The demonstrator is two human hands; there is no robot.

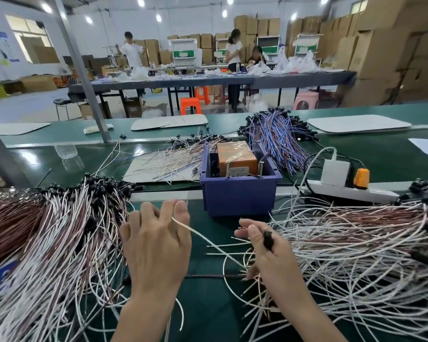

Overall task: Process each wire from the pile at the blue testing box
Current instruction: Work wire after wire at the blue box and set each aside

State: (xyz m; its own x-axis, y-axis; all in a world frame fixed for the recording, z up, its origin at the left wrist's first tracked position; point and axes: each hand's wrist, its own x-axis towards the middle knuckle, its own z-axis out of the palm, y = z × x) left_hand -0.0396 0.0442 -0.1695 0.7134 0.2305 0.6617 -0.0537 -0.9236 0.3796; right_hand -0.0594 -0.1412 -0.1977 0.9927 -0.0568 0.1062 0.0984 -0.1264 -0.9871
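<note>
The blue testing box (240, 193) stands mid-table with an orange unit (235, 156) and two upright screws inside. My left hand (156, 245) is in front of the box, a little to its left, pinching one end of a white wire (208, 240) between its fingertips. That wire runs down and right to my right hand (265, 253). The right hand holds the wire's black end piece (268, 239) between thumb and fingers at the edge of the right wire pile (356, 255). A second pile of white and brown wires (52, 238) lies to the left.
Blue and purple wires (277, 139) are heaped behind the box, and loose wires lie on a card sheet (158, 166). A white power strip (349, 188) with an orange plug sits at the right. Beyond the green belt, people work at a long table among cardboard boxes.
</note>
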